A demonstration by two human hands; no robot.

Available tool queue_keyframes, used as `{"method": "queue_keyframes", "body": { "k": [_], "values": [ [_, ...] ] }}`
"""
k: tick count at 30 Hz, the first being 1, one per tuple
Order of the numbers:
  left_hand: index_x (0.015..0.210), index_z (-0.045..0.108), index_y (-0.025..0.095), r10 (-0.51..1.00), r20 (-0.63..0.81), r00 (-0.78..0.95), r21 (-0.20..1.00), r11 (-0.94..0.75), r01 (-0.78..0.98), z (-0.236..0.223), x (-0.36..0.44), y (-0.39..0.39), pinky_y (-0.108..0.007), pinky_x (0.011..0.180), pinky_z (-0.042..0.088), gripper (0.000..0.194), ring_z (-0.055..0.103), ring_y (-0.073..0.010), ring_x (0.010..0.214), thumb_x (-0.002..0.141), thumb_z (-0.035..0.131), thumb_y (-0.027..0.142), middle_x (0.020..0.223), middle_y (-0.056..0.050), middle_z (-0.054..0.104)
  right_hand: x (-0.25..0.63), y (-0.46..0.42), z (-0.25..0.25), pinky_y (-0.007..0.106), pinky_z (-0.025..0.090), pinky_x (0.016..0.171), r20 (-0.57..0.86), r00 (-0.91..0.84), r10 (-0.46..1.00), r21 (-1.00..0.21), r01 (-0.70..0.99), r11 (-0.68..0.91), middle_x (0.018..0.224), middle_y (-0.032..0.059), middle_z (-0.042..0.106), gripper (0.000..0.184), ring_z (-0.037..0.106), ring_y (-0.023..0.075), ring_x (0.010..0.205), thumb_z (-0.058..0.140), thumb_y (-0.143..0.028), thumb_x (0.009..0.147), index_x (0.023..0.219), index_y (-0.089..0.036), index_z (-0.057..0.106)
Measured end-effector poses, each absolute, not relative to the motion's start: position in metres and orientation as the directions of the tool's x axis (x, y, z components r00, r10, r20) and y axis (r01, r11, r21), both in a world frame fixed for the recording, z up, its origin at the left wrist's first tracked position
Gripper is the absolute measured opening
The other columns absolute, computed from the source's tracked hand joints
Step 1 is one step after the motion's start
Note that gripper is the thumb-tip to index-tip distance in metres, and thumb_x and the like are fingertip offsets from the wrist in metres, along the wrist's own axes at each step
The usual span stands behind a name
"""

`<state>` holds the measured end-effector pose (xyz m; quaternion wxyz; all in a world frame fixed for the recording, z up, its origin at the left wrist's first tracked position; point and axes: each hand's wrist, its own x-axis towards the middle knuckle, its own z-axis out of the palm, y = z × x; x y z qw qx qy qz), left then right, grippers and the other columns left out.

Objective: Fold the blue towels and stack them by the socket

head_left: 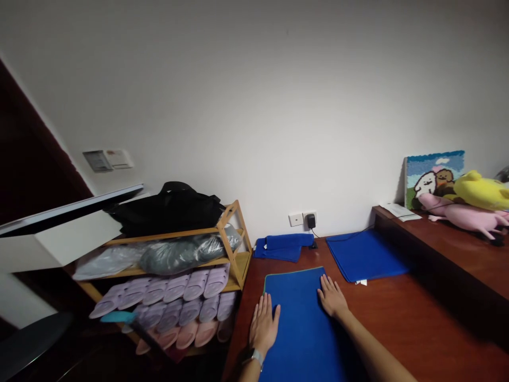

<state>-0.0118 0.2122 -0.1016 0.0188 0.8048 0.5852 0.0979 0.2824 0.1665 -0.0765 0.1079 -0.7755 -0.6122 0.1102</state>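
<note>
A blue cloth (302,323) lies flat on the brown wooden table (401,323) right in front of me. My left hand (264,324) rests flat on the cloth's left edge, fingers stretched out, with a watch on the wrist. My right hand (332,297) lies flat on the cloth's far right corner, fingers spread. Neither hand holds anything. A second blue cloth (366,254) lies spread further back on the right. A folded blue cloth (284,245) sits against the wall.
A wooden shoe rack (234,249) with several purple and pink slippers (186,297) and a black bag (167,209) stands left of the table. A wall socket with a charger (310,220) is behind. Plush toys (473,204) and a picture (433,178) sit on a raised shelf at right.
</note>
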Motion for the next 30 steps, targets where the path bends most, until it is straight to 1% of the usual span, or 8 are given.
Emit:
{"method": "queue_keyframes", "body": {
  "k": [6, 9, 13, 15, 19, 24, 27, 30],
  "values": [
    [0.165, 0.031, 0.017, 0.93, 0.197, 0.311, 0.09, -0.333, 0.939, -0.105, -0.014, 0.216, -0.052, 0.13, 0.027, 0.068, 0.029, -0.0281, 0.158, 0.108, 0.025, 0.053, 0.169, -0.01, 0.034, 0.282, 0.167, -0.087, 0.043, 0.012, 0.132, -0.01, 0.22, 0.975, -0.301, 0.929, -0.213, 0.174, 0.0067, 0.02, 0.071, 0.015, 0.0229, 0.162, 0.015, -0.043, 0.104, 0.165, -0.008, 0.021],
    [0.166, 0.027, 0.019, 0.887, 0.254, 0.386, 0.073, -0.415, 0.907, -0.096, 0.019, 0.214, -0.051, 0.131, 0.026, 0.064, 0.028, -0.0277, 0.159, 0.109, 0.024, 0.048, 0.171, -0.008, 0.031, 0.284, 0.168, -0.091, 0.044, 0.012, 0.132, -0.003, 0.216, 0.976, -0.313, 0.927, -0.206, 0.174, 0.0066, 0.02, 0.071, 0.015, 0.0229, 0.162, 0.016, -0.044, 0.104, 0.165, -0.009, 0.022],
    [0.168, 0.021, 0.021, 0.772, 0.213, 0.599, 0.131, -0.63, 0.765, -0.087, 0.101, 0.207, -0.046, 0.132, 0.026, 0.063, 0.023, -0.0241, 0.16, 0.11, 0.019, 0.046, 0.173, -0.004, 0.026, 0.286, 0.169, -0.092, 0.044, 0.012, 0.132, 0.002, 0.202, 0.979, -0.312, 0.931, -0.191, 0.173, 0.0076, 0.021, 0.07, 0.015, 0.0233, 0.162, 0.017, -0.042, 0.104, 0.165, -0.009, 0.022],
    [0.167, 0.022, 0.02, 0.757, 0.179, 0.628, 0.184, -0.653, 0.734, -0.086, 0.133, 0.206, -0.047, 0.132, 0.026, 0.063, 0.024, -0.0232, 0.16, 0.11, 0.014, 0.046, 0.172, -0.005, 0.028, 0.287, 0.169, -0.092, 0.043, 0.012, 0.132, -0.004, 0.188, 0.982, -0.297, 0.938, -0.18, 0.174, 0.0073, 0.02, 0.069, 0.014, 0.0232, 0.162, 0.019, -0.04, 0.104, 0.165, -0.009, 0.022],
    [0.165, 0.029, 0.018, 0.799, 0.104, 0.593, 0.221, -0.6, 0.769, -0.089, 0.132, 0.22, -0.047, 0.132, 0.025, 0.068, 0.025, -0.0234, 0.159, 0.109, 0.011, 0.052, 0.171, -0.007, 0.032, 0.287, 0.169, -0.095, 0.044, 0.012, 0.132, -0.01, 0.2, 0.98, -0.275, 0.941, -0.196, 0.174, 0.0071, 0.02, 0.069, 0.014, 0.0228, 0.162, 0.016, -0.041, 0.104, 0.166, -0.009, 0.021],
    [0.165, 0.031, 0.016, 0.906, 0.055, 0.42, 0.173, -0.423, 0.89, -0.083, 0.05, 0.255, -0.048, 0.132, 0.021, 0.072, 0.023, -0.0241, 0.16, 0.109, 0.012, 0.057, 0.172, -0.008, 0.027, 0.286, 0.17, -0.096, 0.044, 0.011, 0.132, -0.003, 0.21, 0.978, -0.289, 0.936, -0.202, 0.174, 0.0061, 0.019, 0.07, 0.013, 0.0224, 0.162, 0.013, -0.043, 0.105, 0.166, -0.009, 0.019],
    [0.165, 0.031, 0.015, 0.936, 0.057, 0.348, 0.156, -0.353, 0.922, -0.084, 0.015, 0.272, -0.046, 0.132, 0.021, 0.071, 0.023, -0.0232, 0.16, 0.109, 0.013, 0.054, 0.172, -0.009, 0.027, 0.286, 0.17, -0.097, 0.044, 0.011, 0.132, -0.012, 0.217, 0.976, -0.294, 0.932, -0.211, 0.174, 0.0054, 0.019, 0.07, 0.014, 0.0222, 0.162, 0.015, -0.043, 0.105, 0.166, -0.009, 0.019],
    [0.165, 0.03, 0.012, 0.937, 0.091, 0.337, 0.162, -0.348, 0.923, -0.09, 0.004, 0.28, -0.045, 0.131, 0.023, 0.073, 0.023, -0.0233, 0.16, 0.109, 0.014, 0.055, 0.172, -0.01, 0.026, 0.286, 0.171, -0.098, 0.044, 0.012, 0.132, -0.005, 0.227, 0.974, -0.297, 0.929, -0.218, 0.173, 0.0056, 0.021, 0.069, 0.015, 0.0221, 0.162, 0.018, -0.043, 0.104, 0.166, -0.01, 0.022]
  ]
}}
